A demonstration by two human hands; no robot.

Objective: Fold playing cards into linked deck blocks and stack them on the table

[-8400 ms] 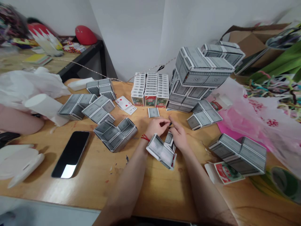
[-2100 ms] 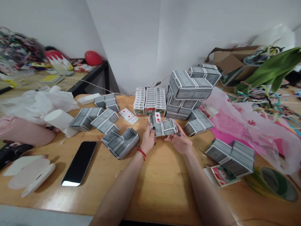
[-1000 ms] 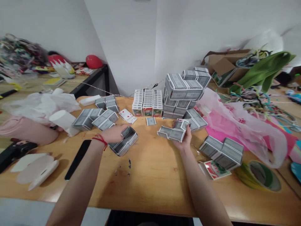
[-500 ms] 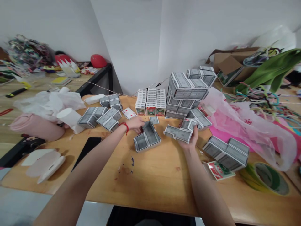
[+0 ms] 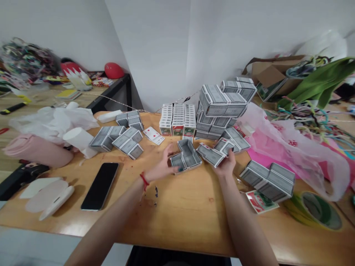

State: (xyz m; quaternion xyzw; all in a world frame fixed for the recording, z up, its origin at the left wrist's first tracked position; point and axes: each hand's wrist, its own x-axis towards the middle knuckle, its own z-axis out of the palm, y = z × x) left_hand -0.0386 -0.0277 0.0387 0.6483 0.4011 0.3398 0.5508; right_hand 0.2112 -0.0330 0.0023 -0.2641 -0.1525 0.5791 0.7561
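My left hand (image 5: 162, 168) grips the near left end of an L-shaped block of grey playing cards (image 5: 187, 158) that lies on the wooden table (image 5: 180, 210); its thumb presses the front face. My right hand (image 5: 226, 165) holds up a second L-shaped card block (image 5: 214, 153) just to the right, fingers curled under it. The two blocks sit close together, nearly touching.
Behind them stand three rows of boxed decks (image 5: 178, 119) and a tall pile of card blocks (image 5: 222, 107). More card blocks lie at the left (image 5: 119, 137) and right (image 5: 267, 181). A black phone (image 5: 100, 185), loose cards (image 5: 154, 135), a pink plastic bag (image 5: 288, 151) and a tape roll (image 5: 314, 214) lie around.
My left hand reached left for a card block and has dragged it right to the middle, beside the block in my right hand. The right hand has barely moved.
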